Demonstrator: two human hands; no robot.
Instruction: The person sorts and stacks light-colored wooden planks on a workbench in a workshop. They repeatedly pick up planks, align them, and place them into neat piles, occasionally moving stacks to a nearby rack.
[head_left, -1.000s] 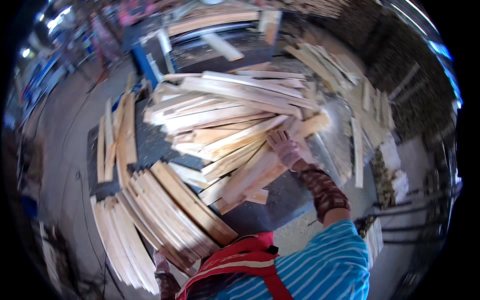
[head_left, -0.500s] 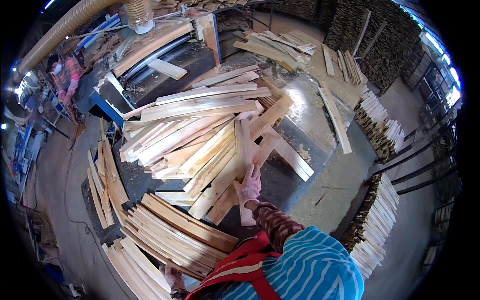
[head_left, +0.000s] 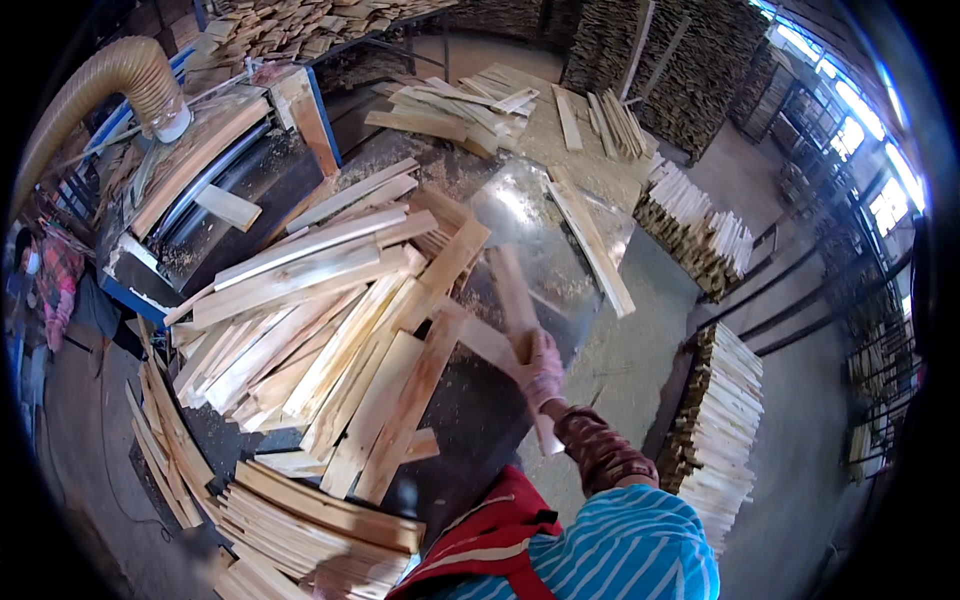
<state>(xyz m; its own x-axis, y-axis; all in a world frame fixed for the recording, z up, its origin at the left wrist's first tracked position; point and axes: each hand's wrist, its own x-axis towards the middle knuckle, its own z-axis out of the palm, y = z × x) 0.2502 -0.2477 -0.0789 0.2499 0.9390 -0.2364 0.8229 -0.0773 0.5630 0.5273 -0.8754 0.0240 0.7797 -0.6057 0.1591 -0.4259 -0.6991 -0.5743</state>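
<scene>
My right hand (head_left: 541, 370), in a pinkish glove, is closed around a narrow wooden board (head_left: 514, 290). The board is held lengthwise away from me, over the dark tabletop to the right of a loose pile of boards (head_left: 300, 320); its far part is blurred. Those piled boards lie fanned out at different angles. At the lower edge, my left hand (head_left: 335, 578) is dim and partly cut off, beside a neat row of stacked boards (head_left: 315, 525). Its fingers cannot be made out.
A machine with a metal roller (head_left: 215, 170) stands at the far left, a short board (head_left: 228, 207) before it and a ribbed hose (head_left: 90, 85) above. Board stacks (head_left: 715, 420) line the right. Another person (head_left: 55, 275) is at the far left edge. More boards (head_left: 450, 115) lie beyond the shiny metal plate (head_left: 520, 205).
My right hand has drawn the board off the pile's right side and carried it rightward. The whole view has swung to the right. My left hand now shows less.
</scene>
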